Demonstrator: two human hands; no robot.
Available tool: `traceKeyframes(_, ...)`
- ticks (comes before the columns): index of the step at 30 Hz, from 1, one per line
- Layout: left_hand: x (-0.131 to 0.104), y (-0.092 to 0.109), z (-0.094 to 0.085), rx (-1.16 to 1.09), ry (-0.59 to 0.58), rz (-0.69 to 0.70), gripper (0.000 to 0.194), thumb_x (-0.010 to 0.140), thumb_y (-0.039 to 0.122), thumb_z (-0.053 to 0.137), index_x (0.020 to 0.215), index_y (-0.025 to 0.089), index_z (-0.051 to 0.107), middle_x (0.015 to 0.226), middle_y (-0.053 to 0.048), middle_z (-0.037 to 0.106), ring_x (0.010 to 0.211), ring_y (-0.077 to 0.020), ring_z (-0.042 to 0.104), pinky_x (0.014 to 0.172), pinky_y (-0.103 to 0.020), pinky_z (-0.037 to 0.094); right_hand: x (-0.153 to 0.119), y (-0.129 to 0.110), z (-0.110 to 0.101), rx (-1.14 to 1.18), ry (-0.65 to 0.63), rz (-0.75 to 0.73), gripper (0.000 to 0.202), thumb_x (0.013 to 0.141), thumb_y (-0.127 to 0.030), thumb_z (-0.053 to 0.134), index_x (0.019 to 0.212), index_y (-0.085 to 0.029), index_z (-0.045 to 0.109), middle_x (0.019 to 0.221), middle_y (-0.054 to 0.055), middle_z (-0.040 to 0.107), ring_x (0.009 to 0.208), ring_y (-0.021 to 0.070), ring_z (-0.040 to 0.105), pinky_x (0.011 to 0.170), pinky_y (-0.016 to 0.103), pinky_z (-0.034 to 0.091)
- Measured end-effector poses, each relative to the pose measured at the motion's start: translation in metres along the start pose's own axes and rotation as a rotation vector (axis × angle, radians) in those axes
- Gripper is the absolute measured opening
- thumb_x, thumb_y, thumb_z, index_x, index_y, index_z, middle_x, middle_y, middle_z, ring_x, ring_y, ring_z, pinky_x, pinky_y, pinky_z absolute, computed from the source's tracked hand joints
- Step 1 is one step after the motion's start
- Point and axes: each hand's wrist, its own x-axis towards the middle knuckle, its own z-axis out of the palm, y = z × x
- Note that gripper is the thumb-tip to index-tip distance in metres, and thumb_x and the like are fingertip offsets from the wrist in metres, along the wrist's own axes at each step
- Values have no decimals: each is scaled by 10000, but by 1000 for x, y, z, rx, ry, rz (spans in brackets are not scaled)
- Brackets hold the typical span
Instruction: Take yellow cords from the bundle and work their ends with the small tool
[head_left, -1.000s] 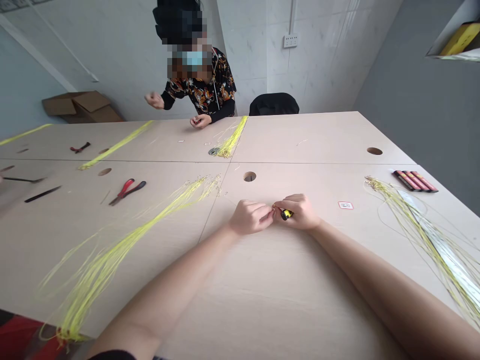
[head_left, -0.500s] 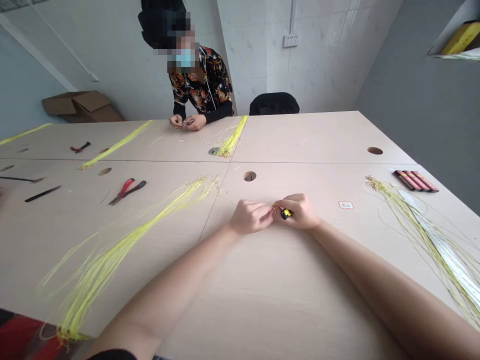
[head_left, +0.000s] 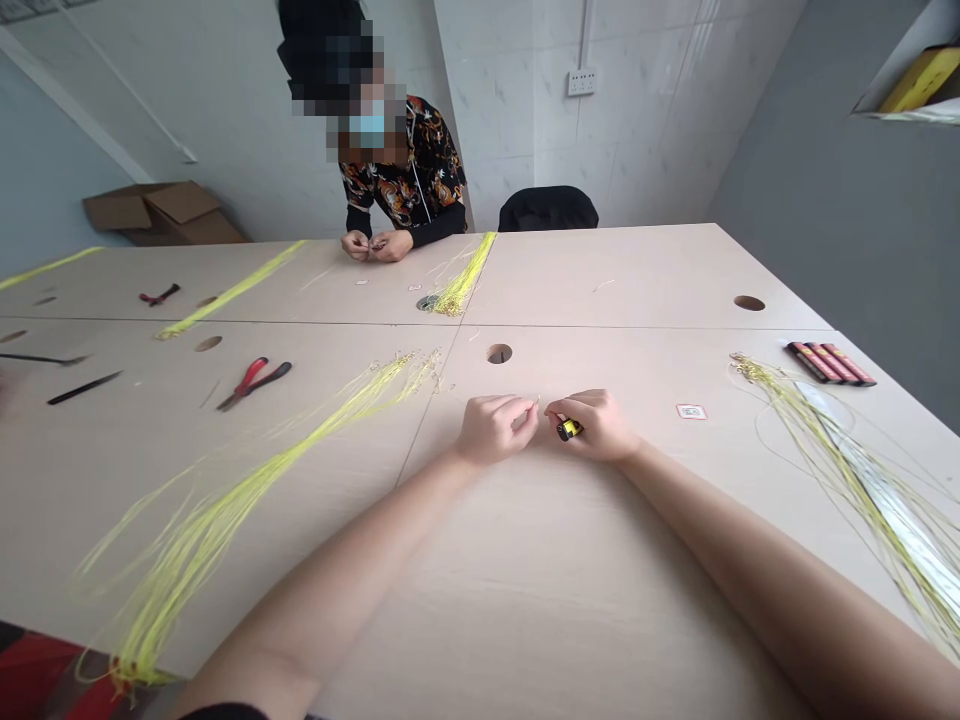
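My left hand (head_left: 496, 430) is closed in a pinch just left of the right one, with a tiny pale thing showing at its fingertips, too small to name. In my right hand (head_left: 600, 425) the fingers are wrapped round a small yellow-and-black lighter (head_left: 569, 430), mostly hidden, its dark end facing left. Thumb and forefinger of that hand come together at a point; whether they hold something else is unclear. A narrow gap separates the two hands, both low over the table (head_left: 570, 560). Left of them lies a bundle of yellow cords (head_left: 281, 465) with small metal ends.
Red-handled pliers (head_left: 253, 383) and a black pen-like tool (head_left: 85, 388) lie left. At right are more yellow cords (head_left: 832, 430), a ruler-like metal strip (head_left: 885, 500), a row of red-and-black sticks (head_left: 831, 362) and a small label (head_left: 691, 411). A co-worker (head_left: 409, 170) works opposite.
My hands have come apart: the left fingertips have drawn slightly left from the right ones. The lighter has shifted slightly left. The cords and tools lie as before.
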Motion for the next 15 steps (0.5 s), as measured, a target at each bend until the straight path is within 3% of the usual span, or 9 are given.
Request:
traceKeyframes(10,1,0,1,-73,-50,-257,273,807,216,483,545,159,537,433,45,364,428,-69,292,459,-214,235,-1,0,-1,-6,-148,83,190,678,-149,415,726,-184,596,564,5,597,477,106,460,505,225,286)
traceKeyframes(15,2,2,0,-231,-92,-516,304,804,281,494,541,148,567,432,53,282,433,-70,260,464,-223,227,0,1,-1,-33,-115,223,187,678,-169,420,715,-183,603,579,12,608,494,109,478,513,217,293)
